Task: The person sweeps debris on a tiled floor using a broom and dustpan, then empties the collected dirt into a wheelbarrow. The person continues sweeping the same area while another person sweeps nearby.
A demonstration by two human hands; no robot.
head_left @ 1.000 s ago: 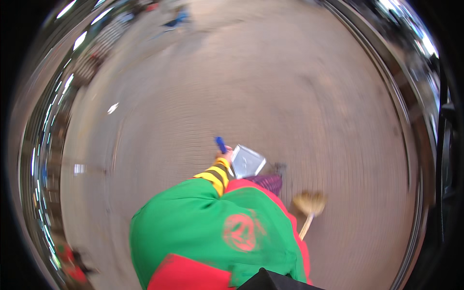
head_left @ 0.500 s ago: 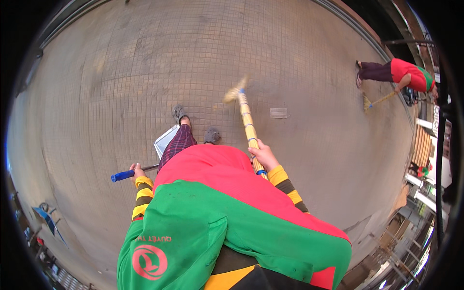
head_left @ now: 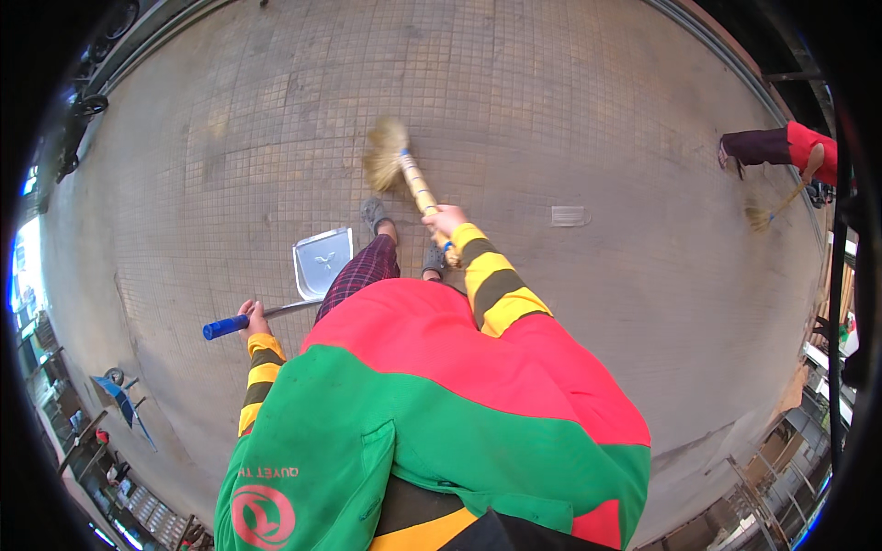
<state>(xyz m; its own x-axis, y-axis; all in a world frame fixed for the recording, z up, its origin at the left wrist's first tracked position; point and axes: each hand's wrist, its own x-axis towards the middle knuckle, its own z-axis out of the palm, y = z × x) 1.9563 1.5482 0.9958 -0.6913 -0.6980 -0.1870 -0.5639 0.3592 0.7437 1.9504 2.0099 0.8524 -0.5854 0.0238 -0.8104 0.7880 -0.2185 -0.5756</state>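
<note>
My right hand [head_left: 445,220] grips the pale, banded handle of a straw broom [head_left: 419,187]. The broom's bristle head, slightly blurred, is fanned out on the tiles ahead of my grey shoes. My left hand [head_left: 254,319] is closed round the metal shaft of a dustpan, just beside its blue end grip. The silver dustpan [head_left: 323,262] sits on the ground left of my leg, its pan showing bare metal with an embossed mark. Part of the shaft passes behind my leg.
A flat white face mask [head_left: 569,217] lies on the tiled ground [head_left: 514,110] to the right. At the far right another person [head_left: 781,147] sweeps with a similar broom [head_left: 764,217]. A blue wheelbarrow [head_left: 119,399] stands at the left; stacked materials line the rim.
The broom has swung left, with my right hand moving left and forward across my body. More of the dustpan shows beside my leg. The other person appears further right.
</note>
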